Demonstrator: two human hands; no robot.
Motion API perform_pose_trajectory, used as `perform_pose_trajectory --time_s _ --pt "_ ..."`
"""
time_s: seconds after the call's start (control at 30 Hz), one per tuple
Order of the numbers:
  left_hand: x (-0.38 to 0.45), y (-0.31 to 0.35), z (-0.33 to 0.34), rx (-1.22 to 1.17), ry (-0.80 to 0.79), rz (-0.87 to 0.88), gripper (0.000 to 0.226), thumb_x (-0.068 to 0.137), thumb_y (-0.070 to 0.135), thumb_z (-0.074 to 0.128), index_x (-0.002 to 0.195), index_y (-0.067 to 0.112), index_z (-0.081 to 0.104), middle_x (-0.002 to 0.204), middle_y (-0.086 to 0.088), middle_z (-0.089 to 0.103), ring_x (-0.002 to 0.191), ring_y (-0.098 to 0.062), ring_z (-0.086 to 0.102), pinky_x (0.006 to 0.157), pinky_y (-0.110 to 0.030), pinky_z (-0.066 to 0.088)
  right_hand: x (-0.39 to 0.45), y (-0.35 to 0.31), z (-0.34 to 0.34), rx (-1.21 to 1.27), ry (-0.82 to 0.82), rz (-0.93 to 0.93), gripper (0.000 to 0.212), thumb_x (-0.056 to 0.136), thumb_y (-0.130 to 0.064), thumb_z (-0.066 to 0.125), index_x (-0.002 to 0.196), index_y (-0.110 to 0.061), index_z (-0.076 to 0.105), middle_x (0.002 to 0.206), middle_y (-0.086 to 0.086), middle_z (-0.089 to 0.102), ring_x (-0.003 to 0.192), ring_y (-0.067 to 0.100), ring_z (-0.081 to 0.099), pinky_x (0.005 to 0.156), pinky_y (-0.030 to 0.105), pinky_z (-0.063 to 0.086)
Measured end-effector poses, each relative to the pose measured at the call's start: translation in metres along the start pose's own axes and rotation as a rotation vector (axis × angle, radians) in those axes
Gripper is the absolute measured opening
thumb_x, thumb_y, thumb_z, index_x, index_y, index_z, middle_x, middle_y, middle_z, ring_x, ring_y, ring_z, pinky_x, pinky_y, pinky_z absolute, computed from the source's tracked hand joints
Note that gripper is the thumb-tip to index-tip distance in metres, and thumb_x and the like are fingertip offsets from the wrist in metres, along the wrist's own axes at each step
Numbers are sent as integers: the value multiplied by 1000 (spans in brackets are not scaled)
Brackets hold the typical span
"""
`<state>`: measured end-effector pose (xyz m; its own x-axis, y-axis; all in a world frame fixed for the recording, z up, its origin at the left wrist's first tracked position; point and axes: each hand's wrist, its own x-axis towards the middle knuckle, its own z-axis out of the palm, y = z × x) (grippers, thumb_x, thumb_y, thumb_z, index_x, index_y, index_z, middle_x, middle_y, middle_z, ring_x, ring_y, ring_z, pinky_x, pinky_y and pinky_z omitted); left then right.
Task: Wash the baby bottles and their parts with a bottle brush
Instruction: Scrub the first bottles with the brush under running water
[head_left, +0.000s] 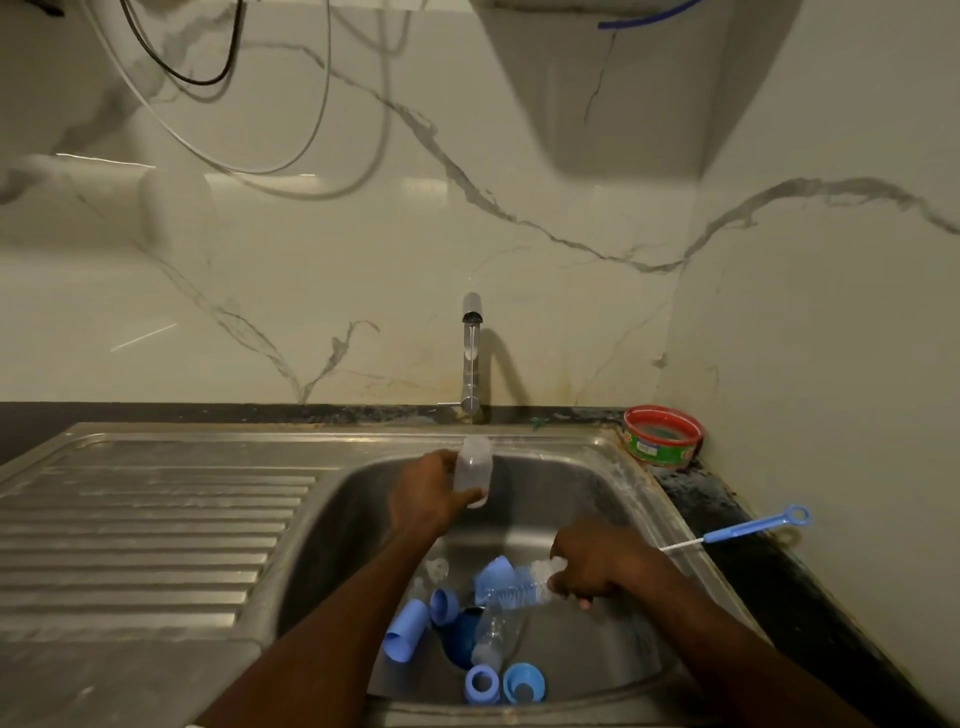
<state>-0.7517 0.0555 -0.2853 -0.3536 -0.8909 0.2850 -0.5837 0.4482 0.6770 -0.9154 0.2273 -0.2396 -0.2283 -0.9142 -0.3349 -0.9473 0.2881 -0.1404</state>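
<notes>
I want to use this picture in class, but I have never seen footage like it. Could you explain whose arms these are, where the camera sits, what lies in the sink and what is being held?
There is no machine here. One camera worn on a person's head looks down at their own two bare arms over a steel sink. Water runs from the tap at the back. The left hand holds a clear baby bottle up under the tap. The right hand grips a second clear bottle low in the basin. A third bottle, blue caps and blue rings lie in the basin. The bottle brush, with a blue handle, lies unused on the dark counter at the right, near a red and green tub.
</notes>
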Motion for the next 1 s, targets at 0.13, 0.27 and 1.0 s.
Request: perform_pose_trajectory --time_s 0.13,0.27,1.0 --pt "2 2 -1 -23 2 6 55 80 47 81 127 28 59 119 6 67 89 1 52 68 -13 33 1 0 0 21 10 5 21 91 -37 65 97 -19 73 78 -4 77 72 7 74 83 30 59" --pt "0 4 -2 -20 61 2 54 82 43 80 129 26 58 122 1 67 101 -9 61 82 -22 43 0 0 -1 -4 2 0 21 91 -38 64 94 -20 74 77 -5 77 74 7 74 84 30 58" --pt "-3 9 -9 -1 126 10 54 82 46 80 128 26 59 121 4 66 108 -14 63 94 -34 51 -2 -1 -2 1 -9 -7 20 90 -34 64 96 -18 74 78 -4 77 75 10 74 85 33 59"
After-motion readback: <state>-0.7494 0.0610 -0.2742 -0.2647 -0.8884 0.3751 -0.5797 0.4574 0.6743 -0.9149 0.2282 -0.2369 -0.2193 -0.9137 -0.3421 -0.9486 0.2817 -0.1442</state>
